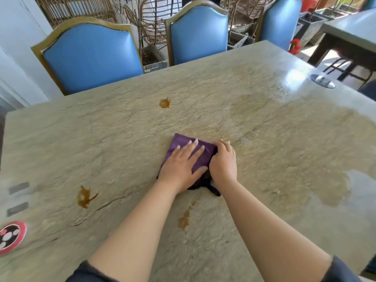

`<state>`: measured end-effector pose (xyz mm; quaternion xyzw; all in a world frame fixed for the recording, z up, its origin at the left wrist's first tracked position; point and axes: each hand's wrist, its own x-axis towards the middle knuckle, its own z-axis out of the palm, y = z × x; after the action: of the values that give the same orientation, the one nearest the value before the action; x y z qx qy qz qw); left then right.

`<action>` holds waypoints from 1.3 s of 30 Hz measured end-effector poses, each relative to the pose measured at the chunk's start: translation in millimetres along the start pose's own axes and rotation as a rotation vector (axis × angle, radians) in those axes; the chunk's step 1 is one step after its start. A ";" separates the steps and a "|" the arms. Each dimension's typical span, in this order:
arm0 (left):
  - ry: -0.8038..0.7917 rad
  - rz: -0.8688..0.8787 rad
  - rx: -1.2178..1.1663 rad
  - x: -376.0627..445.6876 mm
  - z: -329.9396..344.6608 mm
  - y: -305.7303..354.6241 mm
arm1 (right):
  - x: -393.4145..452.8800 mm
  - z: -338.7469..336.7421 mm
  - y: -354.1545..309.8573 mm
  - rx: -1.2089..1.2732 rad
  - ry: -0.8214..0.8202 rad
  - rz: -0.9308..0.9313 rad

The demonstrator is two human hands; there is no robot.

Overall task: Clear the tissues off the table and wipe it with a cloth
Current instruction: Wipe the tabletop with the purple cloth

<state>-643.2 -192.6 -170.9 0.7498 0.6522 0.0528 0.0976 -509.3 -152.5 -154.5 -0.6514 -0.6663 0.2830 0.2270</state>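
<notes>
Your left hand (181, 164) lies flat on the purple cloth (198, 157) at mid-worktop (264, 123); your right hand (223, 162) grips its bunched edge. Soft, limp fabric: press it flat, or it will likely crumple.

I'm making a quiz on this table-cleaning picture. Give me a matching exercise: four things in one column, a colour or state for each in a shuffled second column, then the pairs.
Things:
1. cloth
2. left hand
3. nearest chair back
4. spill by the table's far edge

Descriptions:
A. blue padding
B. amber-brown, not yet wiped
C. purple, lying on the table
D. pressed flat, fingers straight

Pairs: 1-C, 2-D, 3-A, 4-B
</notes>
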 end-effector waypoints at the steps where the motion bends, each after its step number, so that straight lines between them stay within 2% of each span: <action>1: -0.018 0.021 0.054 9.4 -0.2 -11.8 | 1.9 5.0 1.5 -0.032 -0.009 -0.009; 3: -0.037 0.015 0.112 30.0 -7.0 -40.9 | 8.9 14.1 0.4 -0.083 -0.012 -0.053; 7: -0.062 -0.316 0.100 71.3 -18.5 -82.8 | 38.9 31.3 -13.7 -0.126 -0.032 -0.076; 8: -0.057 -0.338 0.104 79.9 -17.3 -81.1 | 47.2 34.4 -18.4 -0.124 -0.036 -0.080; 10: -0.023 -0.252 0.119 95.6 -14.9 -75.2 | 60.8 41.3 -27.9 -0.110 -0.011 -0.073; 14: -0.013 0.124 0.155 127.7 -21.7 -94.8 | 73.1 65.0 -38.0 -0.204 0.146 -0.004; 16: -0.062 0.188 0.137 146.5 -28.5 -110.0 | 77.5 73.6 -36.2 -0.269 0.159 -0.003; 17: -0.086 0.161 0.127 155.7 -32.0 -116.1 | 79.3 74.4 -35.8 -0.286 0.150 -0.001; 20: -0.065 -0.135 0.105 173.9 -36.9 -133.6 | 79.7 70.9 -36.1 -0.315 0.114 0.004; 24: 0.122 -0.664 0.055 157.7 -32.6 -143.0 | 76.1 66.2 -40.4 -0.340 0.077 -0.005; 26: 0.143 -0.764 0.030 142.8 -30.0 -127.6 | 74.2 64.5 -42.2 -0.338 0.074 0.003; 28: 0.127 -0.704 0.039 125.5 -24.2 -107.6 | 72.0 62.6 -43.4 -0.327 0.071 -0.001; 29: 0.126 -0.594 0.067 115.1 -20.9 -100.9 | 70.8 61.2 -43.6 -0.314 0.062 -0.005; 32: 0.073 -0.112 0.146 84.7 -16.2 -109.1 | 64.7 59.2 -47.2 -0.237 0.013 -0.012; 33: 0.031 -0.017 0.144 80.9 -21.3 -120.7 | 59.7 60.2 -50.6 -0.199 0.001 -0.002; 34: -0.005 0.004 0.141 79.6 -26.7 -133.2 | 52.1 63.0 -54.9 -0.167 -0.012 -0.002; 36: -0.017 -0.140 0.134 77.2 -32.5 -156.8 | 30.7 73.2 -63.7 -0.155 -0.032 -0.049; 39: 0.152 -0.586 0.065 60.1 -30.6 -173.7 | 8.3 85.6 -68.5 -0.233 -0.041 -0.103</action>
<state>-809.0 -108.3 -181.3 0.5265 0.8475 0.0575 0.0357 -617.9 -150.5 -172.1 -0.6322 -0.7319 0.2050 0.1503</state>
